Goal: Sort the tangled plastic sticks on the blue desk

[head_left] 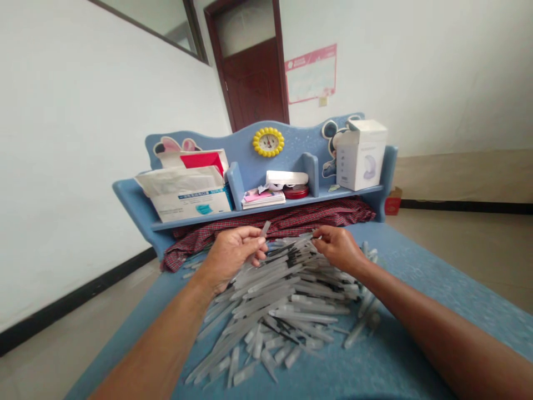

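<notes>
A big heap of translucent grey plastic sticks (pixel 283 300) lies on the blue desk (pixel 416 289). My left hand (pixel 233 253) is closed round one stick (pixel 265 228), whose end pokes up past my fingers. My right hand (pixel 339 247) rests on the far top of the heap, its fingers pinched on the end of a stick there. Both forearms reach in from the bottom edge.
A red checked cloth (pixel 291 219) lies under the desk's blue shelf (pixel 266 208), which carries a box of masks (pixel 187 194), papers (pixel 262 197), a red tin (pixel 296 192) and a white carton (pixel 361 155). A yellow clock (pixel 268 141) sits on the backboard. Behind stands a brown door (pixel 254 78).
</notes>
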Action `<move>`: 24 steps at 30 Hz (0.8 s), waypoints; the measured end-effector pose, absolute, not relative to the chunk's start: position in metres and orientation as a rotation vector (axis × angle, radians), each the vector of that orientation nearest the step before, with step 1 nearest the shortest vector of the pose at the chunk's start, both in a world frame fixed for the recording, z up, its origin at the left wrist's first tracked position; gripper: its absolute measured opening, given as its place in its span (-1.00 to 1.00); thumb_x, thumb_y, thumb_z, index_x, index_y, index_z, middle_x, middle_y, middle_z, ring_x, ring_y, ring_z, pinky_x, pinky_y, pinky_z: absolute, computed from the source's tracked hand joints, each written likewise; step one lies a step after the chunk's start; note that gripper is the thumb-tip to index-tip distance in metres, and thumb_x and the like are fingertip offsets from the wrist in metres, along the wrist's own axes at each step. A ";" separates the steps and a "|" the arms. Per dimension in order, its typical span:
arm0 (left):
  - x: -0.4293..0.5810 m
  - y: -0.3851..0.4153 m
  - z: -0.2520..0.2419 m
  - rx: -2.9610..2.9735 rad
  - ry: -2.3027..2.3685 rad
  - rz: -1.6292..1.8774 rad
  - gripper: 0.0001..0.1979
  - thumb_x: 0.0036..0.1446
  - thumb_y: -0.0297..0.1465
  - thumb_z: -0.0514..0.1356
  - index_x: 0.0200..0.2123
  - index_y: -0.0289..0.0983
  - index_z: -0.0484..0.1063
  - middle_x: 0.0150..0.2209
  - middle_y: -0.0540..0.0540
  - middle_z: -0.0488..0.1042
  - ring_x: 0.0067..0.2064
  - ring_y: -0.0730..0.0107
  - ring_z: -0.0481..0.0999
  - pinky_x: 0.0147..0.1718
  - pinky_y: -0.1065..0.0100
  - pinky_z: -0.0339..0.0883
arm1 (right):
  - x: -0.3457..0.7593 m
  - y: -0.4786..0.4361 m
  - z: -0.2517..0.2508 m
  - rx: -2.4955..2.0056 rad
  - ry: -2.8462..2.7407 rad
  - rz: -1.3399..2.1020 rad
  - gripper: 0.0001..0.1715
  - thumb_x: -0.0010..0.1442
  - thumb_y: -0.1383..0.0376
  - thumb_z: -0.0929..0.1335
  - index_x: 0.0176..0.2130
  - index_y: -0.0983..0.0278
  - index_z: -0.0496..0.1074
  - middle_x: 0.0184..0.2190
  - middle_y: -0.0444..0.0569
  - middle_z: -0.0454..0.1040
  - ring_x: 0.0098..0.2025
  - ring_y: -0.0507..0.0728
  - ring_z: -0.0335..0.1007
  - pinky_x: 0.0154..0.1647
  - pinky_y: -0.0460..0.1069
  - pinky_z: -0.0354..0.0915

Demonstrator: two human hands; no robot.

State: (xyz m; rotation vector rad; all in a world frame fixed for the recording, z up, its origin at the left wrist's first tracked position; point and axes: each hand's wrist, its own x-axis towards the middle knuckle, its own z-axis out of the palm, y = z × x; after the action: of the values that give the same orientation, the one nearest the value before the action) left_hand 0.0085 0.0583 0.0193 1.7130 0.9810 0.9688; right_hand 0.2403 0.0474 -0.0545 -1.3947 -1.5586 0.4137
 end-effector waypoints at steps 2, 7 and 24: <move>0.011 0.057 0.018 1.626 0.972 1.002 -0.79 -0.11 -0.35 0.26 -0.39 -0.36 0.41 -0.51 -0.06 0.47 -0.54 0.45 0.44 -0.58 0.43 0.33 | 0.245 0.048 -0.053 -1.485 -1.626 0.298 -0.82 0.00 0.24 0.28 -0.49 0.27 0.42 -0.68 -0.15 0.32 -0.62 -0.01 0.17 -0.60 -0.11 0.00; 0.014 0.056 0.017 1.380 0.946 1.153 -0.87 -0.04 -0.44 0.22 -0.37 -0.38 0.38 -0.48 -0.08 0.48 -0.50 0.45 0.47 -0.55 0.42 0.38 | 0.241 0.041 -0.046 -1.477 -1.682 0.336 -0.79 0.02 0.23 0.27 -0.48 0.27 0.45 -0.66 -0.13 0.35 -0.59 0.01 0.20 -0.57 -0.11 0.01; 0.033 0.041 0.015 1.123 0.756 1.293 -0.96 0.05 -0.56 0.13 -0.38 -0.39 0.36 -0.44 -0.12 0.47 -0.44 0.42 0.48 -0.47 0.35 0.44 | 0.254 0.055 -0.056 -1.580 -1.742 0.333 -0.60 0.08 0.13 0.24 -0.65 0.30 0.30 -0.75 -0.17 0.21 -0.62 -0.03 0.09 -0.60 -0.12 -0.07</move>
State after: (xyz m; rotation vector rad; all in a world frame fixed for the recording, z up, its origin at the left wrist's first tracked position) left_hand 0.0328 0.0414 0.0146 1.1228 0.7556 1.2929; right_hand 0.2538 0.0545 -0.0564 -1.5804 -1.7419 0.3335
